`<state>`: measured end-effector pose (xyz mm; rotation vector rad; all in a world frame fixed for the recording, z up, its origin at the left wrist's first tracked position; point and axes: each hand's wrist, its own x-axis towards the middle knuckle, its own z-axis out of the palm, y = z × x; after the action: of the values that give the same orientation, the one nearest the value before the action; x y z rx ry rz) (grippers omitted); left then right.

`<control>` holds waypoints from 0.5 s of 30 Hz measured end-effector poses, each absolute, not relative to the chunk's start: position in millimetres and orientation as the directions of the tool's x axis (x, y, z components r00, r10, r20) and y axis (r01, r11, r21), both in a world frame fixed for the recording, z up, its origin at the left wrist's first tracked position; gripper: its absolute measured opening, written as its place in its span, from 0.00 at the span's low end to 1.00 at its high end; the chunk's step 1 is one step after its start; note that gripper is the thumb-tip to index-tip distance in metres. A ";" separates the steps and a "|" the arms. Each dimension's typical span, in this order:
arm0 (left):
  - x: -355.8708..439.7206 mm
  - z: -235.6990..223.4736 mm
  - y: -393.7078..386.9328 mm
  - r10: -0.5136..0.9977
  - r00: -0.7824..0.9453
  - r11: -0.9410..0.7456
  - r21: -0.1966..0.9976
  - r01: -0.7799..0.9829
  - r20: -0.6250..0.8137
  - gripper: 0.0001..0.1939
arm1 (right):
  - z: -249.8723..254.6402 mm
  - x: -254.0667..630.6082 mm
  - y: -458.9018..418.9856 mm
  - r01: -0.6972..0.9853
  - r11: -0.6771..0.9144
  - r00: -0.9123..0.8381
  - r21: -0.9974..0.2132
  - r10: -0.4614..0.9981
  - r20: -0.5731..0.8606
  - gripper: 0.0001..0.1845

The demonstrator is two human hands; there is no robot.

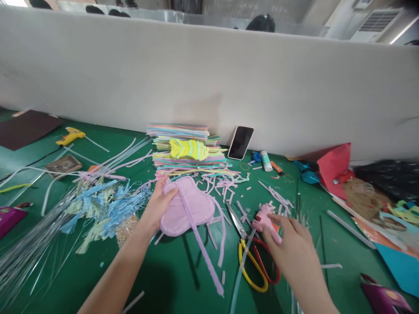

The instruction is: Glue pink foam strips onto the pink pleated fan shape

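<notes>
My left hand (157, 205) grips the left edge of a pink woven straw piece (191, 207) with a long pink stem trailing toward me on the green table (170, 274). My right hand (290, 248) closes around a pink glue gun (265, 220), its fingers wrapped on the handle. Scissors with yellow and red handles (250, 257) lie just left of that hand, blades pointing away from me.
A stack of coloured straws (183, 146) with a yellow woven piece on top stands behind, and a phone (240, 142) leans on the white partition. A yellow glue gun (69, 136) lies far left. Blue tassels (104, 203), straw offcuts and coloured paper (334, 165) are scattered around.
</notes>
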<state>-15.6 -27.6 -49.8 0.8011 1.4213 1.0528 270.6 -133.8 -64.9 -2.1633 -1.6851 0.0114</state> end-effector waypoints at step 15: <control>-9.2 -72.4 -34.8 0.865 -0.125 0.444 0.858 -0.256 -0.485 0.34 | -93.0 307.4 -134.7 0.890 -0.410 0.448 -0.198 0.868 0.216 0.24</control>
<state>-9.2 -34.8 -72.4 0.5934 1.3677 1.0627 307.4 -134.7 -93.0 -2.4196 -1.5115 -0.1137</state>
